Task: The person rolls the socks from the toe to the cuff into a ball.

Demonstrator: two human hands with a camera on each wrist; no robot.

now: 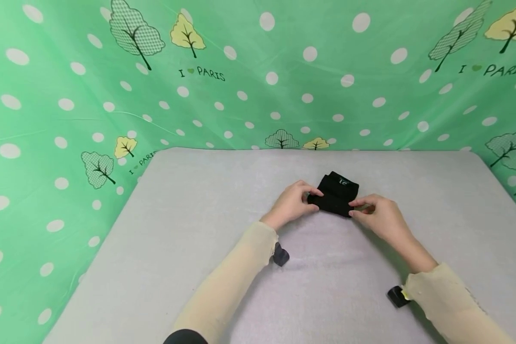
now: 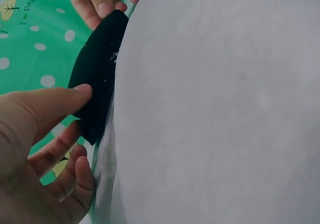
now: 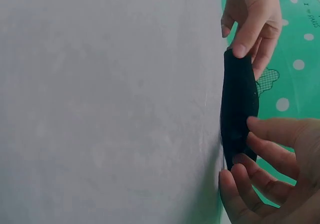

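Observation:
A folded black cloth piece [image 1: 336, 197] lies toward the back of the table, right of its middle, with small light lettering on its far part. My left hand [image 1: 289, 204] pinches its left end between thumb and fingers. At the near right corner, my right hand [image 1: 380, 217] pinches the fold the same way. In the left wrist view the black cloth [image 2: 97, 73] spans between both hands, thumb on top. Seen from the right wrist, the cloth [image 3: 239, 101] forms a long narrow fold, and several right-hand fingers [image 3: 260, 176] are curled beside its near end.
A light grey cloth-covered table [image 1: 189, 200] lies under the hands. Behind and beside it hangs a green curtain [image 1: 241, 71] with white dots, trees and lettering. Dark straps or devices [image 1: 281, 254] show at both sleeve cuffs, and a black round shape [image 1: 185, 337] at the bottom edge.

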